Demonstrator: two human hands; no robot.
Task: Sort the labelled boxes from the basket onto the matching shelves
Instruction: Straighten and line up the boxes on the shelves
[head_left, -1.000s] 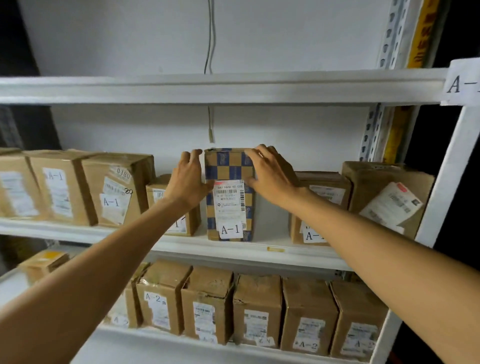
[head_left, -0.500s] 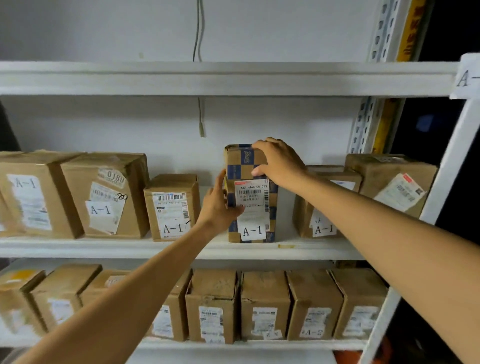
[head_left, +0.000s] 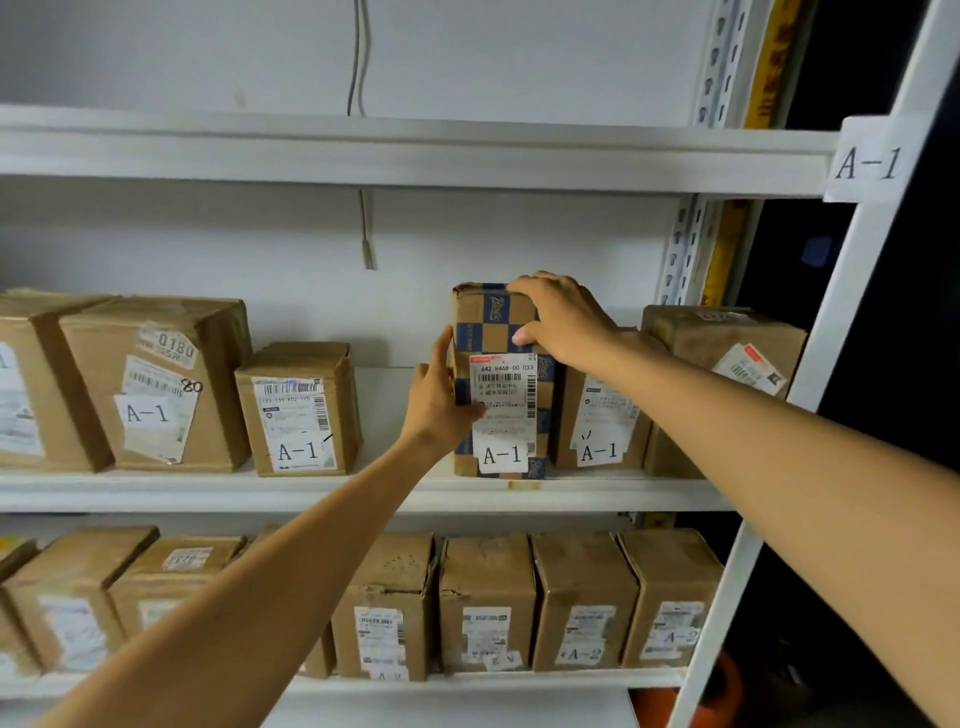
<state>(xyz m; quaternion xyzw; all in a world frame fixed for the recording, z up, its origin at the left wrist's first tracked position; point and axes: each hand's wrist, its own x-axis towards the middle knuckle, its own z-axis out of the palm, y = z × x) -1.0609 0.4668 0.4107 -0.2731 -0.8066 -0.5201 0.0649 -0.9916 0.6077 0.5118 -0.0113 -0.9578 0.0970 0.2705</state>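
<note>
Upright on the middle shelf, toward its right end and close to its front edge, a tall chequered box in blue and tan, with a white shipping label on the front and a slip below it reading A-1. Right hand on the box's top right corner, fingers curled over the top edge, thumb on the front face above the label, gripping it. Left hand flat against the box's left side, fingers straight and pointing up, thumb lying on the front beside the label; pressing, not clasping. Just beside the box on its right, touching or nearly so, a brown carton marked A-1, partly hidden behind the right forearm; beyond that, at the shelf's right end, a larger carton with a tilted label. Well apart to the left, across a gap, a small carton marked A-1, then a big carton marked A-1 with 0180 and 80 on it, and more cartons toward the shelf's left end. On the white upright at the shelf's right end, level with the upper shelf, a paper tag reading A-1. On the lower shelf, a close row of cartons, several marked A-2. Behind, on the white wall, a thin grey cable hanging down past the upper shelf.
</note>
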